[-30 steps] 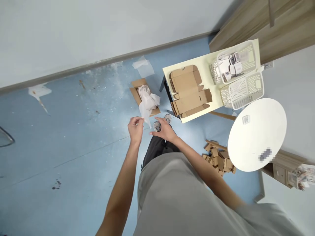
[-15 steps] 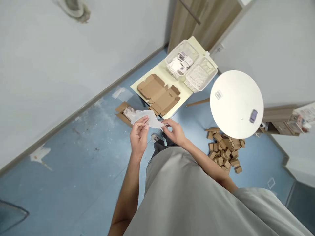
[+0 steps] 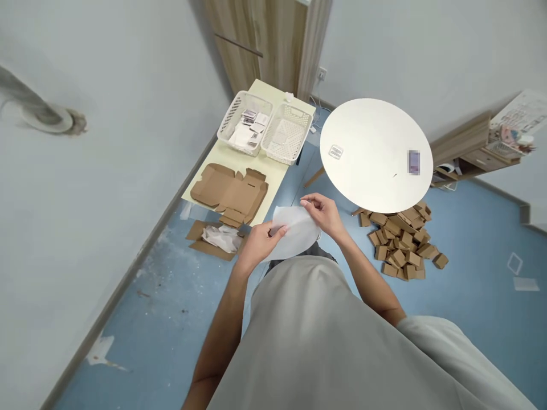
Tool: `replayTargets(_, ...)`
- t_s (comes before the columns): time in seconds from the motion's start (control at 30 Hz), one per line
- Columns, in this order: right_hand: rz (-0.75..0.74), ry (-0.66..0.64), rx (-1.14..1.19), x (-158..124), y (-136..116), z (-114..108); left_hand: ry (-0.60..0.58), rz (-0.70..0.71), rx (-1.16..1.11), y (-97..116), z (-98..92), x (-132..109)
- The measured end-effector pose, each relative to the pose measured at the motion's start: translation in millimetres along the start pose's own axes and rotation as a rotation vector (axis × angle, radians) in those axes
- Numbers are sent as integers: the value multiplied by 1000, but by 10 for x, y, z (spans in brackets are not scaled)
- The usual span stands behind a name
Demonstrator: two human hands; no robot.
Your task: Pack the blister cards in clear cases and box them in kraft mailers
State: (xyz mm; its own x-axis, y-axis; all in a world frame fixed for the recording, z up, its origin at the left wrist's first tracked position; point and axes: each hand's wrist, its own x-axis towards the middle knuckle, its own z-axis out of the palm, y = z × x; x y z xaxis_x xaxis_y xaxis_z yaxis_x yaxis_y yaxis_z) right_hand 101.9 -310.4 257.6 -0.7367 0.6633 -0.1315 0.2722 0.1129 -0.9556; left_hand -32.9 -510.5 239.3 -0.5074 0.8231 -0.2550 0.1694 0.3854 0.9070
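Note:
Held in front of my body is a thin white sheet (image 3: 294, 230), paper or soft wrap, hanging down over my dark trousers. My left hand (image 3: 261, 244) pinches its left side, thumb on top. At the sheet's upper right edge, my right hand (image 3: 322, 215) has thumb and fingertips pressed together; the exact grip is partly hidden. Just beyond lies an unfolded brown cardboard box (image 3: 231, 191), flat on a pale yellow table (image 3: 205, 154). To the left of my left hand, an open carton (image 3: 194, 230) on the floor contains crumpled white sheets (image 3: 222, 238).
Two white plastic baskets stand on the yellow table: the left basket (image 3: 226, 122) holds small white packets, while the right basket (image 3: 287, 142) looks bare. A round white table (image 3: 371, 165) carries a small clear item and a blurred rectangle. Small brown boxes (image 3: 399, 245) lie heaped below it.
My view has turned right. The sheet, earlier drawn to a narrow point at my right hand, now hangs broader. My right hand has risen to its upper edge; my left hand's grip has turned thumb-up.

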Motion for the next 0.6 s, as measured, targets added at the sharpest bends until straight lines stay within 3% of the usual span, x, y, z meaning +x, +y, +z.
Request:
replayTargets(0.1, 72, 21, 233, 95, 139, -430, 1, -21, -62, 281, 295, 342)
replayTargets(0.3, 205, 15, 596, 80, 565, -1217, 247, 75, 0, 957, 958, 1161)
replayTargets(0.47, 299, 116, 645, 109, 794, -1631, 243, 143, 73, 1420, 1521, 1846)
replayTargets(0.6, 285, 305, 723, 307, 878, -2031, 220, 168, 57, 1614, 1878, 2256)
